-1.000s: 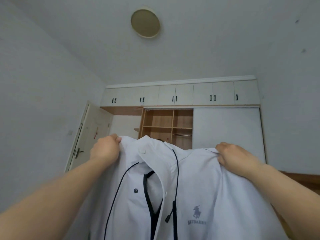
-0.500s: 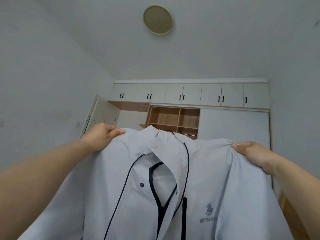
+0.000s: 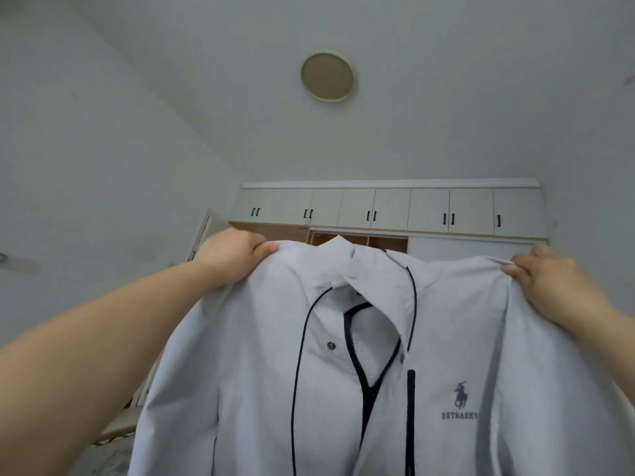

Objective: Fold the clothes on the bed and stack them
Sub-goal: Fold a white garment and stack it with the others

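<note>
Fingers of left hand (image 3: 231, 253) and right hand (image 3: 543, 273) curled, gripping one white jacket (image 3: 261, 355) — two shoulders.

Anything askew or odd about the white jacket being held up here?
Nothing damaged. The white jacket hangs from both shoulders, gripped by the left hand and right hand. Its zipper is open at the top and the collar flops unevenly.

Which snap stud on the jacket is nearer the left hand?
The stud on the flap left of the zipper; the other stud sits right of it, farther from the left hand.
</note>
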